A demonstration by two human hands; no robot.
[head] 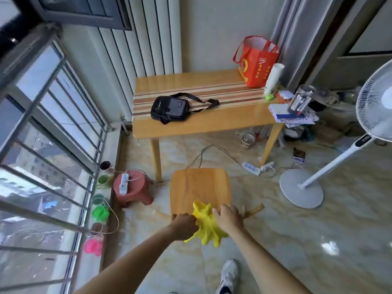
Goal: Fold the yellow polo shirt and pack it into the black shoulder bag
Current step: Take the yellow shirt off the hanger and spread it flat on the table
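Yellow polo shirt (205, 227) hangs bunched between both my hands, at the near edge of a wooden chair seat (199, 187), its crumpled tail drooping below my wrists toward the floor. My left hand (184, 225) has its grip pressed together on a fistful of the fabric's left side. My right hand (229, 218) lies over the right side of the bunch with the fingers curled down into the cloth, so that grip is pinching the shirt too. A white sneaker (228, 276) shows on the tiled floor (297, 240) below my right forearm.

Left of the chair stands a small reddish stool (133, 189) with a white power strip (123, 183) lying on top. Coloured plastic cups (99, 212) line the window sill beside it. To the right, a white standing fan (339, 145) leans across the floor from its round base.

Farther off is the wooden counter (203, 122) with a striped runner across it. The black shoulder bag (169, 110) lies on the counter's left half, its strap trailing off to the right, well apart from the shirt. A red tote bag (256, 61) stands at the counter's far right corner, just beside a white bottle (273, 80).
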